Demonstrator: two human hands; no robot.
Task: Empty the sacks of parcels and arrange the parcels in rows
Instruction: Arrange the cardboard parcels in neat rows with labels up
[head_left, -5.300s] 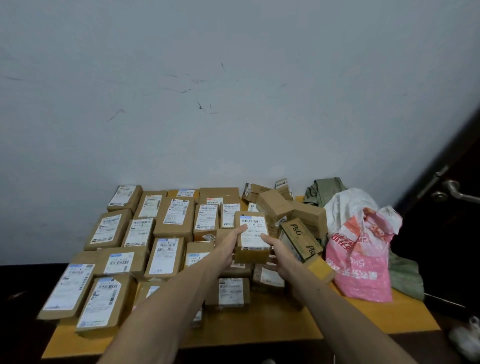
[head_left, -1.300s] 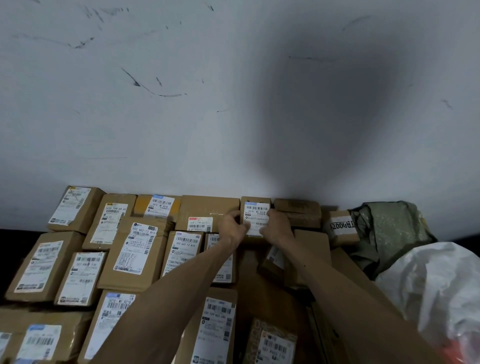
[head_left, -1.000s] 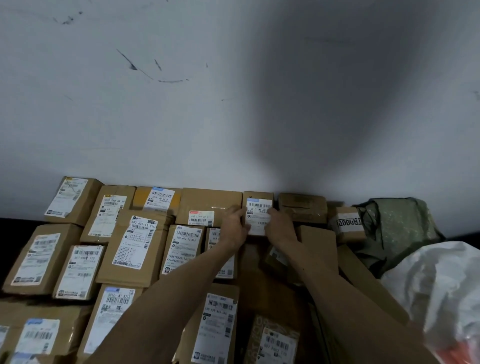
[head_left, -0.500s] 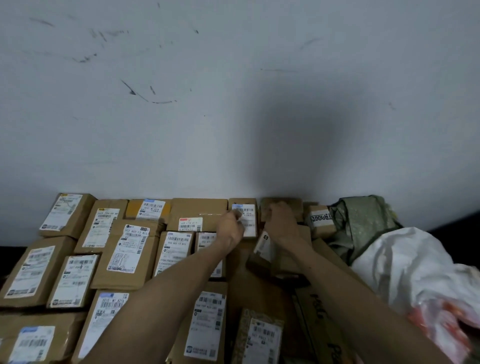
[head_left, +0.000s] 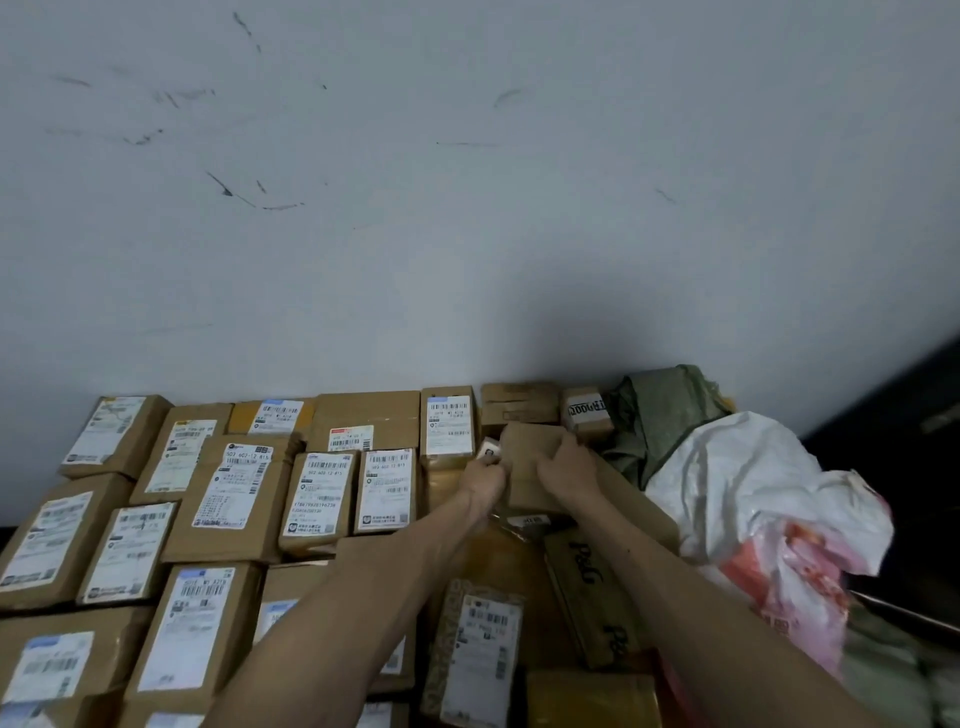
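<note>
Parcel (head_left: 530, 449) tilted (label (head_left: 489, 450) facing left), left grip (head_left: 485, 480) and right grip (head_left: 569, 470) curled round its edges

"P&G" printed on long brown carton (head_left: 589, 587); parcel labels (head_left: 228, 483) too blurred.
</note>
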